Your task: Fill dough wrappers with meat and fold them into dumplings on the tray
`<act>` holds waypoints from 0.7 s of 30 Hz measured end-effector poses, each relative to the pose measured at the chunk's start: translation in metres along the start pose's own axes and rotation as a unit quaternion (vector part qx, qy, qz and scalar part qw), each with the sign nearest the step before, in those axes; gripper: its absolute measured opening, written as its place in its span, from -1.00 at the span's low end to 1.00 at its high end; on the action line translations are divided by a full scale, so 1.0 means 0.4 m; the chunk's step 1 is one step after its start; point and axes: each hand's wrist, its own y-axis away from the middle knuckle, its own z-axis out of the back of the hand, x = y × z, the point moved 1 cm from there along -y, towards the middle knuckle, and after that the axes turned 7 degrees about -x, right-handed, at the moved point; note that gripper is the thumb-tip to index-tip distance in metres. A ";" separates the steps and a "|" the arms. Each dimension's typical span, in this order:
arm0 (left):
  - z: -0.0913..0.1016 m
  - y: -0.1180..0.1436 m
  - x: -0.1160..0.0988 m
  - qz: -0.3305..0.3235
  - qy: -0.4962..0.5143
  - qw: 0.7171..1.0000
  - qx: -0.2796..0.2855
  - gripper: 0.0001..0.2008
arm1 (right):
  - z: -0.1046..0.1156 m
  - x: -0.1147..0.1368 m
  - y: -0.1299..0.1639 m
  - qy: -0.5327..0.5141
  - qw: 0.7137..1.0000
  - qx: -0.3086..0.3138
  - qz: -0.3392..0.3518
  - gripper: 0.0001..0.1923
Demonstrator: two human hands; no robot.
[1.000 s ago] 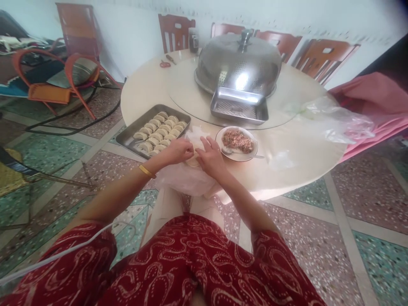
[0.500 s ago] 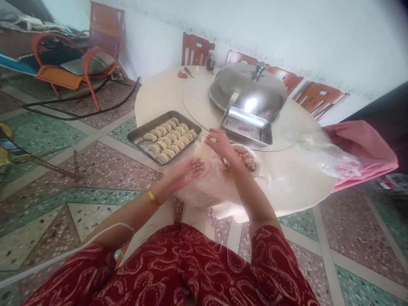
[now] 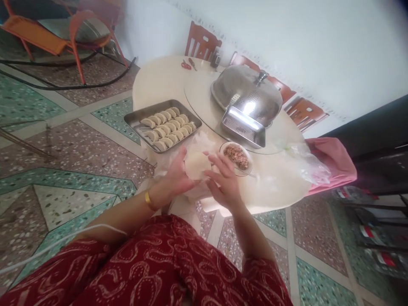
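Note:
A round, pale dumpling wrapper (image 3: pixel 196 165) is spread between my two hands above the near side of the table. My left hand (image 3: pixel 176 175) holds it from the left, thumb up along its edge and fingers partly hidden beneath. Against its right edge, the bent fingers of my right hand (image 3: pixel 225 180) grip the dough. Just beyond the right hand stands a bowl of minced filling (image 3: pixel 236 156). To the upper left, a metal tray (image 3: pixel 134 121) carries rows of folded dumplings (image 3: pixel 168 127).
A large domed metal lid (image 3: pixel 245 87) and a smaller rectangular metal tray (image 3: pixel 244 131) stand farther back on the round table (image 3: pixel 156 80). Red-handled scissors (image 3: pixel 185 65) lie at the far edge. Clear plastic (image 3: pixel 314 168) and pink cloth (image 3: pixel 334 163) are on the right.
My hands have come together around the wrapper, which now shows clearly between them. The right hand has lowered towards me, uncovering the filling bowl. The camera view has shifted.

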 end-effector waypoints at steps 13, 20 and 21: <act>0.089 0.072 0.118 0.196 -0.053 0.979 0.011 -0.40 | -0.007 -0.024 0.103 -0.234 0.895 0.163 -0.344 -0.88; 0.072 0.084 0.138 0.076 -0.017 0.993 -0.090 -0.64 | -0.046 -0.029 0.144 -0.201 0.879 0.067 -0.426 -0.83; 0.070 0.087 0.141 0.070 -0.018 0.993 -0.090 -0.66 | -0.051 -0.030 0.145 -0.194 0.879 0.058 -0.432 -0.83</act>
